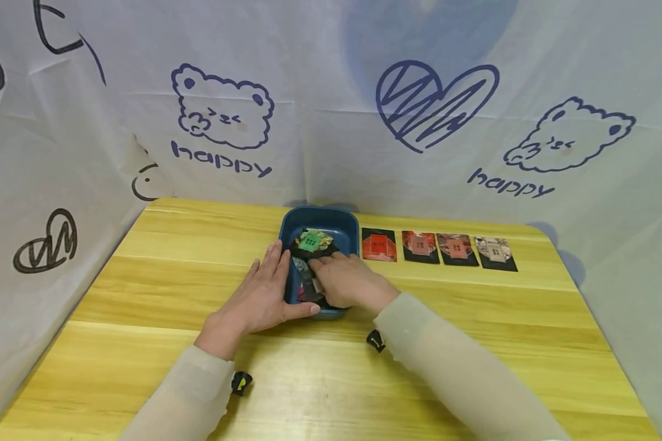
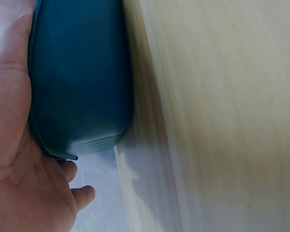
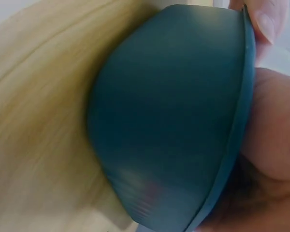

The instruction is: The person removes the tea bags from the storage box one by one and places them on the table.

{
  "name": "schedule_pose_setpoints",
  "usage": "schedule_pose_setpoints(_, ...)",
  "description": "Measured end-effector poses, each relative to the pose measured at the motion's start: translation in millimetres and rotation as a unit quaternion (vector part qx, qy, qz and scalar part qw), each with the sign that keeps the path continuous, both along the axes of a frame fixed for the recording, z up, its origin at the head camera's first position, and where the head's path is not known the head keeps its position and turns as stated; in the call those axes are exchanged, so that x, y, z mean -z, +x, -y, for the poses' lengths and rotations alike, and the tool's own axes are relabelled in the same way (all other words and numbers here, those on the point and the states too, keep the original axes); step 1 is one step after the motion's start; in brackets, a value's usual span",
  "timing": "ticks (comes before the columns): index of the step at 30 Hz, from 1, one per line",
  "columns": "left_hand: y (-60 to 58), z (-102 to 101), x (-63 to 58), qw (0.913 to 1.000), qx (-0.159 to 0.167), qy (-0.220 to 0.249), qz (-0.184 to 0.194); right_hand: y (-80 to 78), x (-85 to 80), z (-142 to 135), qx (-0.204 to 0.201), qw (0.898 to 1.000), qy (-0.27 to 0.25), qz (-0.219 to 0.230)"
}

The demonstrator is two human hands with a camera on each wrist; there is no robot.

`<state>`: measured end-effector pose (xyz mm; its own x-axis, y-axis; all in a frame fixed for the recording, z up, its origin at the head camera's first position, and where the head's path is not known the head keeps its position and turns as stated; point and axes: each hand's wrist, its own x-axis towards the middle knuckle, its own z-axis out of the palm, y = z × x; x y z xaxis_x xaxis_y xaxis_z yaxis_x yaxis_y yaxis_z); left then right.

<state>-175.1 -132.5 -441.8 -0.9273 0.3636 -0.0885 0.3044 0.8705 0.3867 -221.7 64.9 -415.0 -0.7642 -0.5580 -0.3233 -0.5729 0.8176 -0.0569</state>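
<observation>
A dark blue plastic bin [image 1: 321, 212] stands on the table with small dark sachets inside. One sachet with a green label [image 1: 311, 241] lies toward its far end; a black and grey sachet [image 1: 309, 283] lies nearer. My left hand [image 1: 260, 298] rests along the bin's left rim with fingers straight and the thumb across the near rim. In the left wrist view, its palm [image 2: 14, 159] lies against the bin edge. My right hand [image 1: 349, 280] reaches over the right rim into the bin, among the sachets. Its fingertips are largely hidden, so a hold cannot be made out.
To the bin's right, several flat sachets lie in a row: a red one [image 1: 379, 245], two reddish ones [image 1: 420, 247] and a pale one [image 1: 495, 251]. The wood-grain table [image 1: 320, 380] meets a white cloth [image 1: 331, 147] with drawings behind it.
</observation>
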Motion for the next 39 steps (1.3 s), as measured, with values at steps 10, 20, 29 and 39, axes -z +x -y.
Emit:
schedule_pose_setpoints(10, 1.0, 0.4, 1.1, 1.0000, 0.002, 0.008, -0.004, 2.5, -7.6, -1.0, 0.025, 0.995, -0.047, -0.083)
schedule_pose_setpoints(20, 1.0, 0.3, 0.1, 0.9999, -0.001, 0.011, 0.009, 9.0, 3.1, 16.5, 0.100, 0.993, -0.006, -0.065)
schedule_pose_setpoints(29, 0.9, -0.8, 0.5, 0.9999, -0.002, 0.015, 0.005, 5.8, 12.6, 20.3, 0.087, 0.995, 0.000, -0.043)
schedule_pose_setpoints(39, 0.6, -1.0, -0.5, 0.9998, -0.002, 0.012, 0.014, 3.7, -0.1, 12.2, 0.055, 0.998, -0.012, -0.018)
